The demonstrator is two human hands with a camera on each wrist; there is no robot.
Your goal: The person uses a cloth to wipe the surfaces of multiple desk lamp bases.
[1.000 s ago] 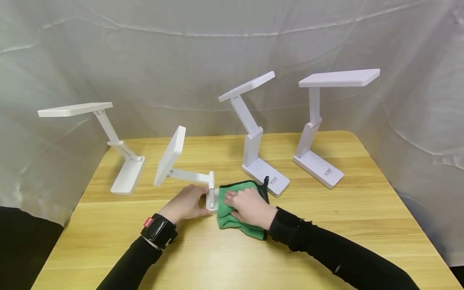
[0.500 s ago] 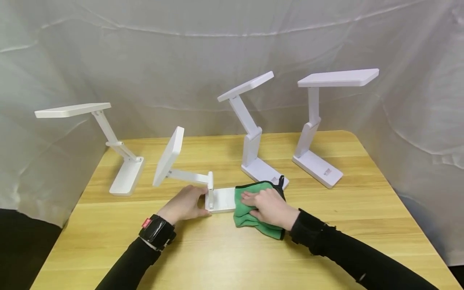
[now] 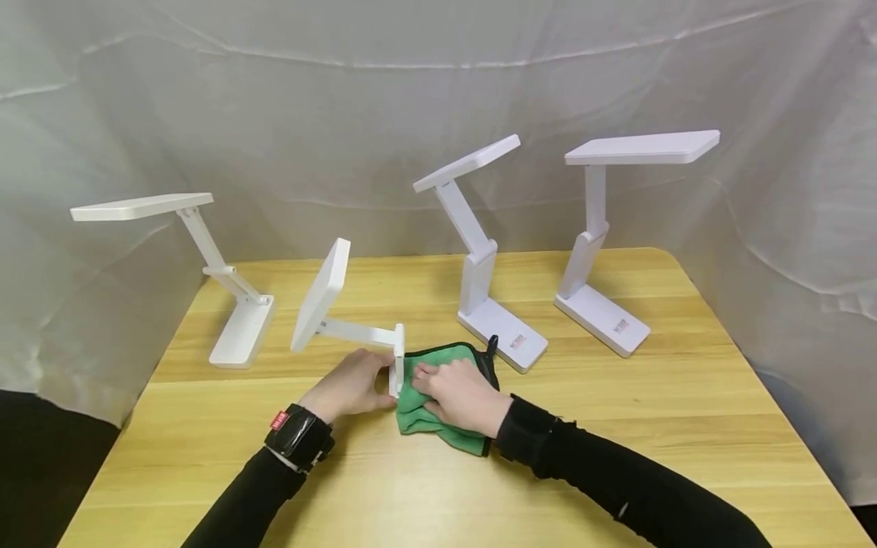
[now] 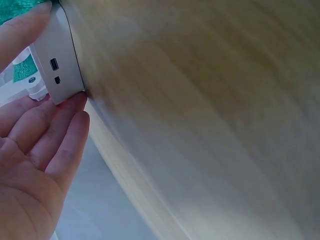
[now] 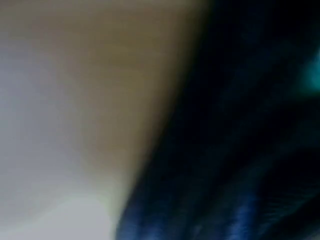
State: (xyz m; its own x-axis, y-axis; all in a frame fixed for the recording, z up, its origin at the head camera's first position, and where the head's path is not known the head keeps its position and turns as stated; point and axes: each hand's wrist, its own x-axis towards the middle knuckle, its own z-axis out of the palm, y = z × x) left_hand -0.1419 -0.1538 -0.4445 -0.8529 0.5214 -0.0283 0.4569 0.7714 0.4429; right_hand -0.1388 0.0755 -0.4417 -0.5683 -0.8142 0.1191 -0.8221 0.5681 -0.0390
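Observation:
In the head view a white folding desk lamp (image 3: 356, 333) stands low on the table, its panel tilted up at the left. My left hand (image 3: 349, 384) pinches the hinge end of its base between thumb and fingers. The left wrist view shows two ports in the end of the lamp base (image 4: 62, 62), with thumb and fingers at opposite edges. A green cloth (image 3: 411, 415) with black edging covers the rest of the base. My right hand (image 3: 459, 392) grips the cloth from above and presses it onto the base. The right wrist view is blurred, mostly dark fabric.
Another white lamp (image 3: 242, 332) stands at the left. Behind the cloth stands a white lamp (image 3: 503, 333), close to the cloth's black loop, and a further lamp (image 3: 601, 318) is at the right. Grey fabric (image 3: 356, 114) hangs behind the wooden table (image 3: 384, 487).
My right hand slid the cloth rightward, baring most of the base, then back left up against the upright arm. My left hand stayed on the lamp base.

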